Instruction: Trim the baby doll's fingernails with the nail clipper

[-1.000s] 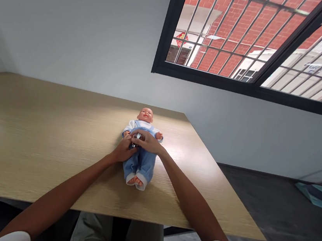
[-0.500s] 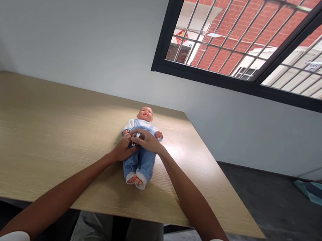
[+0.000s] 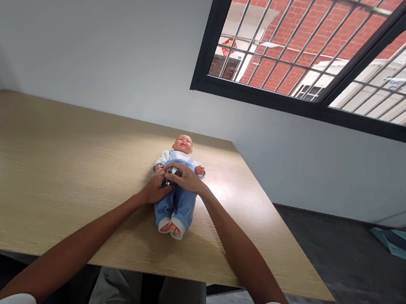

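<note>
A baby doll (image 3: pixel 178 183) lies on its back on a light wood-grain table (image 3: pixel 53 193), dressed in blue denim-like overalls over a white top. Both my hands meet over its belly, around a small dark-and-silver object (image 3: pixel 169 176). My left hand (image 3: pixel 154 189) grips the object's lower side, against the doll's left flank in this view. My right hand (image 3: pixel 185 178) lies across the doll's middle, its fingers curled over the object. The hands hide most of that object, so its exact kind is unclear.
The table's far and right edges run close beyond the doll, with a grey wall (image 3: pixel 91 35) and a barred window (image 3: pixel 312 47) behind. Dark floor (image 3: pixel 340 267) lies to the right, holding a teal flat item (image 3: pixel 395 244). My trousered legs (image 3: pixel 148 298) show below the table's front edge.
The whole view has shifted slightly, with the window higher in the frame. My hands stay on the object, and the doll has not visibly moved on the table.
</note>
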`<state>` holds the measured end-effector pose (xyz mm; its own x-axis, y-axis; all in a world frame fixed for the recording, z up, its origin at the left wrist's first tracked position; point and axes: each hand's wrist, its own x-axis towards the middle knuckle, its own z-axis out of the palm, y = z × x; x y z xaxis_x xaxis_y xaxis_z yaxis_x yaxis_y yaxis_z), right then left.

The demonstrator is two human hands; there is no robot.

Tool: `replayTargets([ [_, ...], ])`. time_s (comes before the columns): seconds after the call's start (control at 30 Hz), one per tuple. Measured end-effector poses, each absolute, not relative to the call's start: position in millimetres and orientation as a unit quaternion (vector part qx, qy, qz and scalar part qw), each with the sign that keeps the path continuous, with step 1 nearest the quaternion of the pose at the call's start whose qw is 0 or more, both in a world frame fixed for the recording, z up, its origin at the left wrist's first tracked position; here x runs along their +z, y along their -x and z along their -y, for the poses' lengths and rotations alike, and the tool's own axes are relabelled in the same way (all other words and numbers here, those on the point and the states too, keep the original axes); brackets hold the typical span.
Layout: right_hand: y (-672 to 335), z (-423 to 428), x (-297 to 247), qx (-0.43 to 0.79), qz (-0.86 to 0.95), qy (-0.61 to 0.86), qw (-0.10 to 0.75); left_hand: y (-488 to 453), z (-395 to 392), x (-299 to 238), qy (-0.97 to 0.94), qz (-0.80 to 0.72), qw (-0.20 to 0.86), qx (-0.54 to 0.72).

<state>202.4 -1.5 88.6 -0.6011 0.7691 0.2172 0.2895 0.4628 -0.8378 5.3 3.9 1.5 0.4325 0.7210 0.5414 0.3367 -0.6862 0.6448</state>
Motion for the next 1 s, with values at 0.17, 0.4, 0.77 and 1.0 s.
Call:
replayTargets([
  [0.17,-201.6,2.8,91.0,0.402,0.798,0.331,0.302,-5.1,-3.8,2.2,-0.814,-0.327,0.227,0.423],
  [0.4,-202.2,3.9,92.4,0.401,0.798,0.337,0.298,-4.4,-3.3,3.5,-0.817,-0.324,0.229,0.418],
  [0.77,-202.2,2.7,91.7,0.404,0.794,0.346,0.294,-5.5,-2.5,2.6,-0.813,-0.324,0.231,0.426],
  [1.0,-202.2,1.8,91.4,0.402,0.798,0.337,0.297,-4.9,-3.1,1.7,-0.814,-0.327,0.229,0.421],
])
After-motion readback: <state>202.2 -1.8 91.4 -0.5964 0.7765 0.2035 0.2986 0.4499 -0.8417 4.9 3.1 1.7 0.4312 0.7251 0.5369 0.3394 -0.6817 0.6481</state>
